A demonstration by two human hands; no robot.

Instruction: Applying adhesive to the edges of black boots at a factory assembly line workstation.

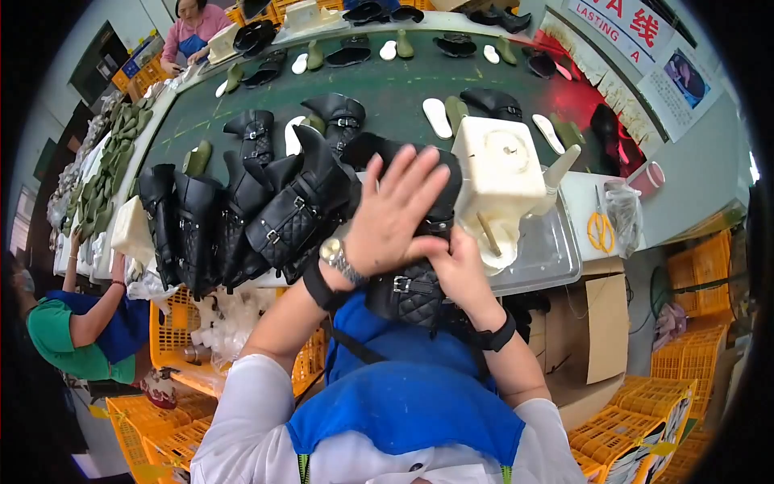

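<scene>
A black boot upper point(415, 298) with a quilted panel and a buckle strap stands in front of me at the bench edge. My left hand point(387, 214) lies across its upper part, fingers stretched and spread. On its right side my right hand point(465, 270) grips the boot upper, with its thumb toward my left hand; its fingertips are partly hidden. Several more black boot uppers point(294, 214) with buckles lean in a row to the left. Just beyond my right hand stands a cream plastic container point(500, 165) with a brush handle point(488, 234) at its base.
A green conveyor belt point(363, 89) carries boot uppers, white insoles point(437, 118) and olive pieces point(405, 44). Right of the grey tray point(556, 250) lie orange scissors point(600, 232). Orange crates point(637, 419) and a cardboard box point(605, 323) stand below. Co-workers work left point(89, 331) and far left point(193, 36).
</scene>
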